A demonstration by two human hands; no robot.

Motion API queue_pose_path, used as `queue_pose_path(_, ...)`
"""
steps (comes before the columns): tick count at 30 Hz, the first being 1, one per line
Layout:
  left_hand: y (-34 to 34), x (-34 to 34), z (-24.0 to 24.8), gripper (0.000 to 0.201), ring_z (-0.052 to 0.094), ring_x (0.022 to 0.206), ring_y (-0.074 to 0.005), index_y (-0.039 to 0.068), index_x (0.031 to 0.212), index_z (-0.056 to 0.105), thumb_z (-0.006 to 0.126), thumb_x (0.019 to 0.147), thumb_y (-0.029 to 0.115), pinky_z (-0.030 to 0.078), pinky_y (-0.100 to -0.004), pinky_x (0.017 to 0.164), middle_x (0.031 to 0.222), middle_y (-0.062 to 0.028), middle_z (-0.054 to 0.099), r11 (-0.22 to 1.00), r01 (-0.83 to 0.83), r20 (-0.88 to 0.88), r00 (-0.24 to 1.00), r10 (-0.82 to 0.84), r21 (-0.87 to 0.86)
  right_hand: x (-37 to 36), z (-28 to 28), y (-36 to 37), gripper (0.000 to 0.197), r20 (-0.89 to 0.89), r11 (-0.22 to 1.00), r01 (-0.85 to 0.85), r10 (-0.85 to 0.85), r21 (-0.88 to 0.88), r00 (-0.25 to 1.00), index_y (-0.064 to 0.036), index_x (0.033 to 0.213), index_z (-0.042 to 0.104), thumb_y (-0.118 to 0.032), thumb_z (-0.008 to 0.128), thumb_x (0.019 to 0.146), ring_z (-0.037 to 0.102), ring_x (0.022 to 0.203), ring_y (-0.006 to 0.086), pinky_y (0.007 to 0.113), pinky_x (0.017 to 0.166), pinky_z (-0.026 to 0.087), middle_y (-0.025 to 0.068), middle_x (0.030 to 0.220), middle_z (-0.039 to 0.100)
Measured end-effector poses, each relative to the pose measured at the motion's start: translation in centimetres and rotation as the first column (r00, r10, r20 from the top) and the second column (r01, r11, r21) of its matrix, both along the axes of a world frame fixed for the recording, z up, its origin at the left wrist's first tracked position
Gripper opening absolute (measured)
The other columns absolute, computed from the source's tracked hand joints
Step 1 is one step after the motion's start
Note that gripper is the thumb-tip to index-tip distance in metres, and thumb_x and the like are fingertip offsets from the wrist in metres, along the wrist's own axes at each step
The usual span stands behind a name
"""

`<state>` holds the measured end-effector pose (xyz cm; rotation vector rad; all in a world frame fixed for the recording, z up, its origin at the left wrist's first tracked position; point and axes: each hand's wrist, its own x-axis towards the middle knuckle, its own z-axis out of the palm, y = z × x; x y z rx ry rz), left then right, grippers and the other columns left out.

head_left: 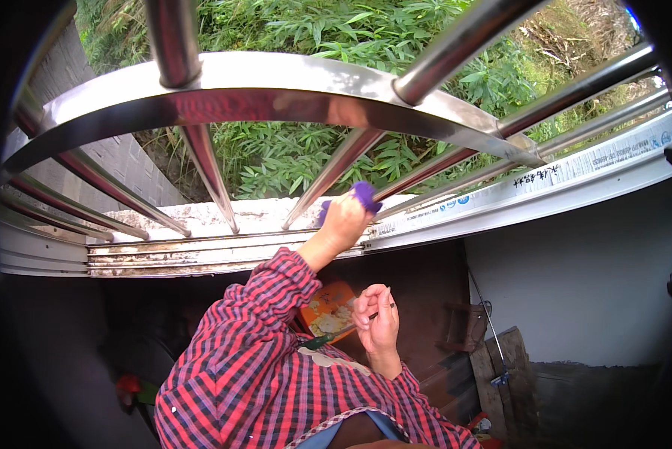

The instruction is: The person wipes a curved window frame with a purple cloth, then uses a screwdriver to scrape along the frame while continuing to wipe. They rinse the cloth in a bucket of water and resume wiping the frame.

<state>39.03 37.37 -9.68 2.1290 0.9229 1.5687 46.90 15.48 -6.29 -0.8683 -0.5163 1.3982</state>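
My left hand [345,218] reaches forward, closed around a purple cloth [365,196]. The cloth is against the lower part of a shiny metal window bar [418,170], just above the sill. Part of the cloth is hidden by the fingers. Closer to my chest, my right hand [378,318] is raised with its fingers curled. A thin, dark, stick-like thing [373,316] shows between those fingers; it is too small to name. Both arms wear red and dark checked sleeves.
A curved metal band [253,101] joins several bars across the window. White track frame [530,198] runs to the right, with film on it. Below lie an orange package [328,308], wooden boards [504,374] and a thin rod [489,322] by a pale wall [575,292].
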Motion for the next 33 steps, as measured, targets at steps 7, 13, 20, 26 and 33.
queue_pose_path(7, -2.4, -4.6, -7.1, 0.010, 0.062, 0.090, -0.0394, -0.001, 0.092, 0.063, 0.059, 0.083, 0.003, 0.053, -0.0496, 0.079, 0.093, -0.0207, 0.062, 0.994, -0.096, -0.326, 0.943, 0.075, -0.047, -0.7, 0.5, -0.8, 0.039, 0.032, 1.000, 0.012, -0.013, 0.003, 0.999, -0.0060, 0.106, 0.053, -0.041, 0.038, 0.113, 0.044, 0.055, 0.0103, 0.023, 0.048, 0.035, 0.0082, 0.079, 0.059)
queue_pose_path(13, -8.1, -3.6, 2.3, 0.042, 0.070, 0.110, -0.0376, -0.002, 0.125, 0.068, 0.063, 0.084, -0.007, 0.054, -0.0418, 0.096, 0.118, -0.0205, 0.071, 0.975, 0.219, 0.293, 0.930, -0.221, 0.039, 0.6, 0.2, -0.8, 0.039, -0.028, 0.998, 0.058, -0.057, 0.029, 0.998, -0.0069, 0.106, 0.054, -0.041, 0.037, 0.113, 0.044, 0.055, 0.0099, 0.022, 0.048, 0.033, 0.0077, 0.079, 0.059)
queue_pose_path(20, -0.6, 6.8, 16.1, 0.035, 0.063, 0.109, -0.0369, -0.005, 0.125, 0.061, 0.048, 0.093, 0.002, 0.046, -0.0449, 0.097, 0.113, -0.0235, 0.066, 0.885, 0.413, 0.502, 0.731, -0.463, 0.215, 1.8, 0.2, -2.5, 0.042, 0.008, 0.995, 0.092, -0.093, 0.045, 0.996, -0.0050, 0.104, 0.055, -0.042, 0.037, 0.113, 0.043, 0.054, 0.0111, 0.022, 0.047, 0.033, 0.0081, 0.076, 0.057)
queue_pose_path(26, 2.6, 8.2, 21.8, 0.024, 0.061, 0.103, -0.0424, -0.006, 0.116, 0.062, 0.055, 0.095, 0.003, 0.048, -0.0432, 0.095, 0.105, -0.0261, 0.065, 0.841, 0.539, 0.222, 0.815, -0.535, 0.046, 4.4, 0.1, -3.5, 0.041, -0.048, 0.983, 0.163, -0.159, 0.088, 0.986, -0.0058, 0.105, 0.057, -0.041, 0.038, 0.113, 0.042, 0.057, 0.0109, 0.022, 0.047, 0.033, 0.0077, 0.078, 0.057)
queue_pose_path(33, 3.6, 9.5, 19.0, 0.029, 0.056, 0.116, -0.0449, -0.005, 0.121, 0.059, 0.051, 0.094, 0.000, 0.043, -0.0458, 0.104, 0.118, -0.0275, 0.061, 0.823, 0.525, 0.163, 0.812, -0.561, 0.217, 5.6, -0.5, -3.0, 0.039, -0.044, 0.982, 0.181, -0.179, 0.049, 0.983, -0.0072, 0.106, 0.058, -0.041, 0.038, 0.113, 0.042, 0.058, 0.0107, 0.021, 0.048, 0.033, 0.0072, 0.079, 0.057)
